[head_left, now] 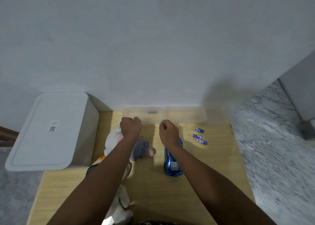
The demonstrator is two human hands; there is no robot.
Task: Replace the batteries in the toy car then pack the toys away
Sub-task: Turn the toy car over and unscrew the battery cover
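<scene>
A shiny blue toy car (172, 165) lies on the wooden table (196, 182), partly under my right forearm. Three blue-and-white batteries (199, 136) lie in a column to its right. A plush toy (141, 149) in white, grey and pink lies under my left forearm. My left hand (130, 127) and my right hand (168, 132) are both raised over the table's far part with fingers curled into loose fists, and nothing shows in either. A clear plastic container (163, 114) stands against the wall just beyond the hands.
A white lidded storage box (51, 131) stands at the table's left edge. A second pale plush (121, 206) lies near the front edge. A small orange piece (102, 157) sits by the box. Marble floor lies to the right.
</scene>
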